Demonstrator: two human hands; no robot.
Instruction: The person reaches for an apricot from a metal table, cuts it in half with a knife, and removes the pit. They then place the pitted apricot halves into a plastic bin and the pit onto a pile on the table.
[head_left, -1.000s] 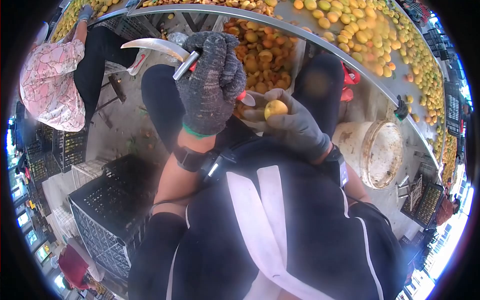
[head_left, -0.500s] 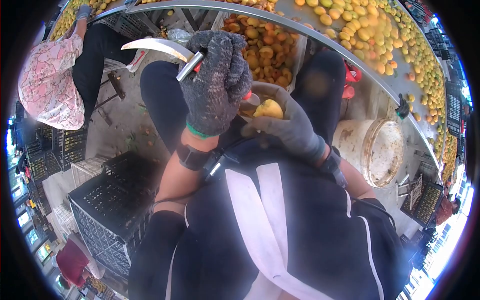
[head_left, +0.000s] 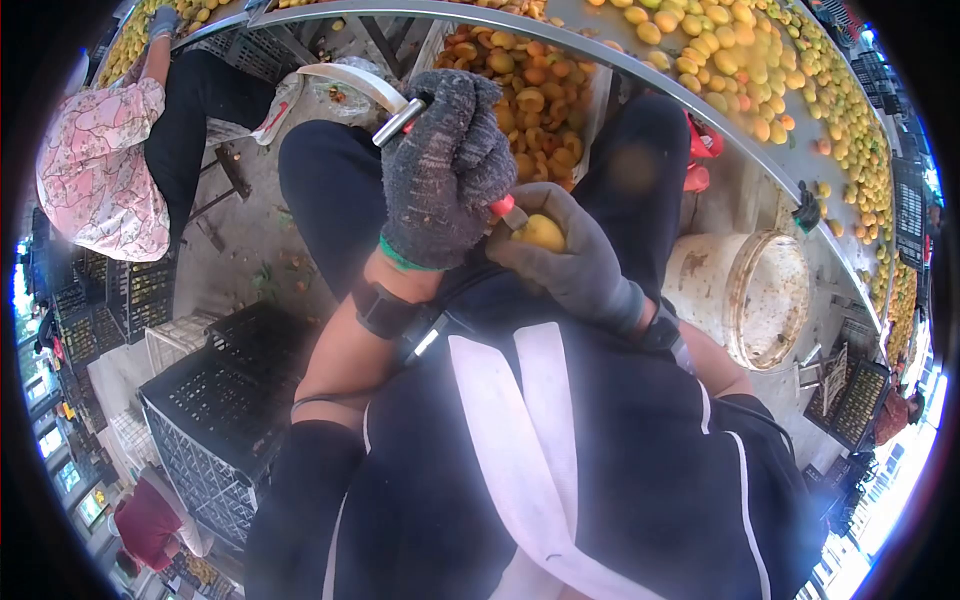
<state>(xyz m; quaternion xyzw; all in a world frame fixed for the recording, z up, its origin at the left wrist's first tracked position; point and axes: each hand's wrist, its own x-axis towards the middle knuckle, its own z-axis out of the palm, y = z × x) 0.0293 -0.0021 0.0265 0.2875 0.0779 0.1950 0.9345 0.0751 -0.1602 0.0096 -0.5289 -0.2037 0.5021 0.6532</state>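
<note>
My left hand (head_left: 448, 165), in a dark knitted glove, is wrapped round a red-handled tool (head_left: 502, 206). A curved pale blade (head_left: 355, 80) and a metal cylinder (head_left: 398, 123) stick out above this fist. Below it, the tool's short metal tip meets a yellow apricot (head_left: 541, 233). That fruit sits in my right hand (head_left: 575, 255), which wears a thinner grey glove with the fingers curled round it. Both hands are close together over my lap. Just beyond them, between my knees, a crate of cut apricots (head_left: 540, 100) is partly hidden by my left glove.
A metal-edged table (head_left: 640, 75) heaped with apricots (head_left: 735, 45) curves across the front. On my right stands a stained white bucket (head_left: 735, 300). Black plastic crates (head_left: 225, 400) are on my left. A co-worker in a pink patterned top (head_left: 105, 170) sits at the far left.
My left hand has shifted slightly right and down, bringing the tool's metal tip onto the apricot. My right fingers have closed further round the fruit.
</note>
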